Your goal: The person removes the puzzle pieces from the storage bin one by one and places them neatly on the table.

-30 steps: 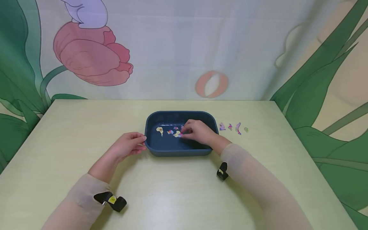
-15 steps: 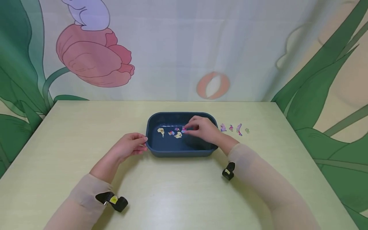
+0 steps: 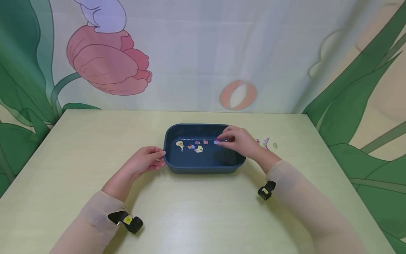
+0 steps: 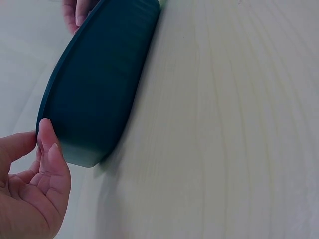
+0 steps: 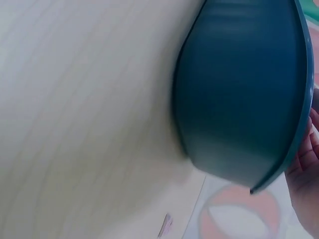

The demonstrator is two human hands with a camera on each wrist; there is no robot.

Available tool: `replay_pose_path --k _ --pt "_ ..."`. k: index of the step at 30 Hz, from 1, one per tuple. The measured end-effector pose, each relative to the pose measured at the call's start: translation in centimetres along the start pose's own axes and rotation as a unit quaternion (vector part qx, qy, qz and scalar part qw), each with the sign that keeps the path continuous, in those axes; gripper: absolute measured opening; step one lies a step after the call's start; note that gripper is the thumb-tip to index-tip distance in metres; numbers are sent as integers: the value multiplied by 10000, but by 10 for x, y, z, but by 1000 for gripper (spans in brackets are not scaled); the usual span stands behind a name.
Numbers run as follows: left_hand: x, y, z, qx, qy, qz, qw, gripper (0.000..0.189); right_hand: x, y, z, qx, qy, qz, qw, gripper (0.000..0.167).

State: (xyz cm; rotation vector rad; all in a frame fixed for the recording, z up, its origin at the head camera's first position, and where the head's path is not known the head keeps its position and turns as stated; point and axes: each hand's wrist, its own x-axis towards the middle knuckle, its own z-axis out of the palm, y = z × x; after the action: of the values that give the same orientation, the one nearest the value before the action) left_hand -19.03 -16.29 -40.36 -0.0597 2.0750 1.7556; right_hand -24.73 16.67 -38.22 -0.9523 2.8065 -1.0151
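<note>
A dark blue rectangular bin [image 3: 203, 169] stands on the table in the head view. My left hand [image 3: 146, 160] pinches its left rim; in the left wrist view the thumb and fingers of that hand [image 4: 37, 184] sit on either side of the edge. Over the right part of the bin, my right hand [image 3: 239, 141] holds a small pink and blue sticker-like piece [image 3: 216, 141] between thumb and fingertips. On the bin floor lie several more flat pieces, among them a cream one [image 3: 198, 149], a pinkish one [image 3: 205, 141] and a pale yellow-brown one [image 3: 179, 144].
Right of the bin, a curved purple piece [image 3: 266, 143] and a pale green piece [image 3: 275, 145] lie on the light wooden table [image 3: 190, 208]; my right wrist partly covers that row. A printed curtain [image 3: 177, 53] hangs behind the table.
My right hand has moved right across the bin with the pink and blue piece, uncovering the pieces on its floor. The left hand stays at the rim. The head view has shifted slightly.
</note>
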Motion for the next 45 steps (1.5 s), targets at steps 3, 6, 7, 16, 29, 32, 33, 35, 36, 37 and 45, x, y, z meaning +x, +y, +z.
replay_pose_path --k 3,6,7,16,29,32,33,35,36,37,45 --pt "0 0 0 -22 6 -1 10000 31 -6 4 -6 -7 95 151 9998 17" --pt "0 1 1 -40 8 -9 10000 32 -12 7 -11 -53 175 229 9996 17" --pt "0 1 1 -45 13 -15 10000 32 -14 9 -13 -69 210 235 9995 17" --pt "1 1 0 -64 -14 -20 10000 32 -33 23 -29 -286 543 221 9979 15" --pt "-1 1 1 -133 -31 -35 9999 28 -61 57 -50 -566 463 1323 9885 23" --pt "-2 1 1 -125 -37 -21 9999 29 -67 64 -55 -592 433 1523 9856 22" --pt "-2 1 1 -112 -38 -27 9999 30 -68 67 -56 -596 426 1592 9845 22" --pt "-2 1 0 -100 -25 -61 9999 30 -71 72 -59 -623 409 1738 9820 23" --pt "-3 1 0 -93 -20 -72 9999 30 -73 75 -60 -644 405 1805 9806 23" --pt "-3 1 0 -82 -23 -74 9999 31 -74 78 -62 -673 406 1854 9795 24" --pt "-2 2 0 -73 -57 11 10000 31 -88 98 -79 -871 449 2176 9711 26"
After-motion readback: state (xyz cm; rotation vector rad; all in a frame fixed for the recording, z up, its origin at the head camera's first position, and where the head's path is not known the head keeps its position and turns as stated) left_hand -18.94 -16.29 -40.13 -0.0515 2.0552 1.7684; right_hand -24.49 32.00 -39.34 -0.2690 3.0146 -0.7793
